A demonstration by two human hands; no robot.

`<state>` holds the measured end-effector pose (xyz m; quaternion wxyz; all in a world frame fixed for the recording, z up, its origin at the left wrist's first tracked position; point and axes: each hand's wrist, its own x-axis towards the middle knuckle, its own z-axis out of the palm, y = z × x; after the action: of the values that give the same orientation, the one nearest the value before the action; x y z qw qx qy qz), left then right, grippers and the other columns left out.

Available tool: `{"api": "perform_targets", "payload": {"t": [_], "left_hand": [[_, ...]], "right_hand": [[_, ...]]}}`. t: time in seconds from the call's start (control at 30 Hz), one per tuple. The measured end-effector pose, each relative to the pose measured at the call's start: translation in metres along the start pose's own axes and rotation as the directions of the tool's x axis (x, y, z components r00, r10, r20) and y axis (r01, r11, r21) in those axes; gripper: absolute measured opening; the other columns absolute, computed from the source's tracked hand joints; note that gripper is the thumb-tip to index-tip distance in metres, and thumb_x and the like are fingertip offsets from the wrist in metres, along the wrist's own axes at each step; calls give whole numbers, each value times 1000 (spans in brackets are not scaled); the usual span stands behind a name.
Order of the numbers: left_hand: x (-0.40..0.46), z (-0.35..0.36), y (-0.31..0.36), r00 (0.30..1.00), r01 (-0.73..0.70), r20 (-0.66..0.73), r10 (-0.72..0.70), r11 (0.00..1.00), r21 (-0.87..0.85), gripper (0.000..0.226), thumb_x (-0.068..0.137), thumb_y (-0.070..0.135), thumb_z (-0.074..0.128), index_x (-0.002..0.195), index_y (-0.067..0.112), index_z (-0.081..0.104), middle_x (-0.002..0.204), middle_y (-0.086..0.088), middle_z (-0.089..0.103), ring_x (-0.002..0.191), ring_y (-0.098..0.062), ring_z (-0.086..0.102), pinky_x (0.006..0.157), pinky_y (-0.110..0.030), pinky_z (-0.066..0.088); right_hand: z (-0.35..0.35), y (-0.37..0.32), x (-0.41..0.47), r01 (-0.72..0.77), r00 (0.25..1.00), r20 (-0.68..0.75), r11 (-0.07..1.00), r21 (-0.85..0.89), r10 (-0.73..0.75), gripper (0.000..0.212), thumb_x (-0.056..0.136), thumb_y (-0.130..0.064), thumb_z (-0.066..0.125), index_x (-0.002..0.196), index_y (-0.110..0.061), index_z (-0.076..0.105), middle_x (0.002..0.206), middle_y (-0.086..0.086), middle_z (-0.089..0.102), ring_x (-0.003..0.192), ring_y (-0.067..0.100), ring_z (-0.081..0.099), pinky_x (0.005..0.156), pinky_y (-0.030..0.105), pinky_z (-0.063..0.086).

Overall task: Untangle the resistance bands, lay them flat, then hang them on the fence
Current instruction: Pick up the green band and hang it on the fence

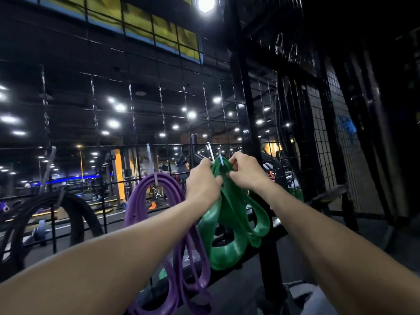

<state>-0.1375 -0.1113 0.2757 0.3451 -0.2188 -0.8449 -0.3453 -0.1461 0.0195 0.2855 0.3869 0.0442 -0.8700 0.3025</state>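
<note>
**Green bands held at a fence hook**

At the centre of the frame, just right of the middle, both hands meet on a bundle of green bands (229, 214) at a black wire fence (145, 105). The left hand (202, 183) has its fingers curled round the upper part of the bundle, gripping it from the left. The right hand (244, 170) pinches the top of the same bundle from the right, its fingers bent over the green loops. Between the two hands a pale metal hook (221, 160) shows against the green, and the top of the bundle sits right at it; whether the loops already rest on the hook cannot be told. Below the hands the green loops hang down in wide, twisted folds toward the lower centre of the frame.

Just left of the green bundle, purple bands (159, 201) hang from another pale hook (155, 180) on the fence, their long loops trailing down to the bottom centre, partly behind the left forearm. Farther left, at the lower left of the frame, black bands (75, 208) hang in a dark arc on the same fence. A thick black post (247, 110) stands upright just right of the hands. Behind the wire, blurred ceiling lights dot the dim room, and one bright lamp (205, 3) glares at the top centre.
</note>
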Motion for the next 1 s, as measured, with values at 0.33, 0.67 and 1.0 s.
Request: {"api": "perform_targets", "payload": {"t": [0.33, 0.67, 1.0], "left_hand": [[-15, 9, -13, 990, 32, 126, -69, 961, 274, 64, 87, 22, 62, 137, 31, 23, 117, -13, 44, 98, -34, 57, 73, -40, 50], [-8, 4, 17, 963, 107, 228, -140, 983, 148, 69, 77, 5, 68, 132, 16, 28, 116, -17, 51, 93, -34, 63, 78, -42, 57], [-32, 24, 2, 993, -103, 113, 45, 811, 576, 67, 90, -6, 42, 144, -10, 2, 136, -24, 39, 121, -34, 46, 92, -39, 47]], "right_hand": [[32, 16, -21, -73, 996, 61, 994, 82, 69, 59, 81, -5, 66, 130, -24, 39, 116, 6, 53, 95, 21, 56, 84, 33, 47], [-3, 23, -36, -44, 995, 80, 996, -83, 51, 31, 85, -7, 63, 114, -12, 53, 94, 1, 58, 73, 12, 52, 67, 25, 40], [20, 12, -50, -99, 990, 108, 994, 44, 93, 30, 84, -7, 64, 112, -8, 55, 98, 5, 62, 80, 17, 59, 65, 15, 44]]}}
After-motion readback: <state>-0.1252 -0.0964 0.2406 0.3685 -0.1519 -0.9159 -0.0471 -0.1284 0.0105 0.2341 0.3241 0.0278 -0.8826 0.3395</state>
